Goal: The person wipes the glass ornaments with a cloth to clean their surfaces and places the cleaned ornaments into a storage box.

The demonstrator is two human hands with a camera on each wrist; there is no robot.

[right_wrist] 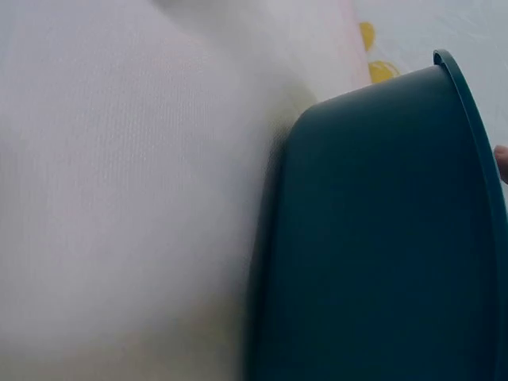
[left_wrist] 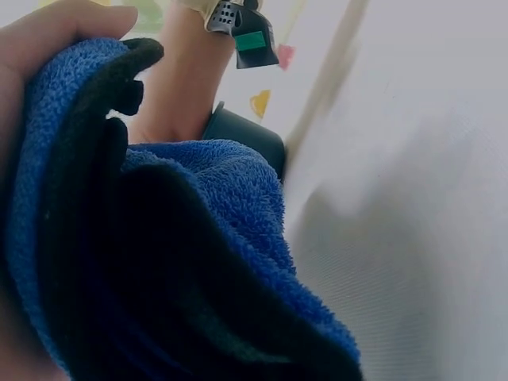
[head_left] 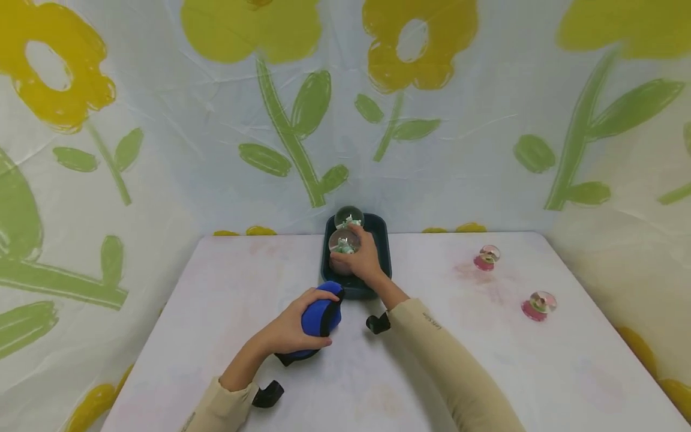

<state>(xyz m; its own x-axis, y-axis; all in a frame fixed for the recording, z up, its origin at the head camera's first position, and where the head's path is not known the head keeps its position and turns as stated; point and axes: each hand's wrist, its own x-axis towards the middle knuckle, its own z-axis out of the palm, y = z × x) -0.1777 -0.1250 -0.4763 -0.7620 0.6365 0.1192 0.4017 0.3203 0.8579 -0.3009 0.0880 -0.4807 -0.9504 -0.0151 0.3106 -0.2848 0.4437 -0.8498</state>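
Observation:
My right hand (head_left: 363, 259) reaches into a dark teal tray (head_left: 384, 252) and grips a snow globe (head_left: 344, 241) with a clear dome and pale figures inside. Just behind it in the tray is a second snow globe (head_left: 349, 216). In front of the tray, my left hand (head_left: 291, 327) holds a folded blue cloth (head_left: 324, 318) with black edging. The left wrist view shows the fuzzy cloth (left_wrist: 230, 175) up close, bent between thumb and fingers. The tray's outer wall (right_wrist: 389, 222) fills much of the right wrist view, with only a fingertip (right_wrist: 502, 163) visible.
Two small clear balls on pink bases, one farther back (head_left: 487, 258) and one nearer (head_left: 538, 306), stand on the right side of the white table (head_left: 459, 372). A flower-printed backdrop (head_left: 459, 198) rises behind the tray.

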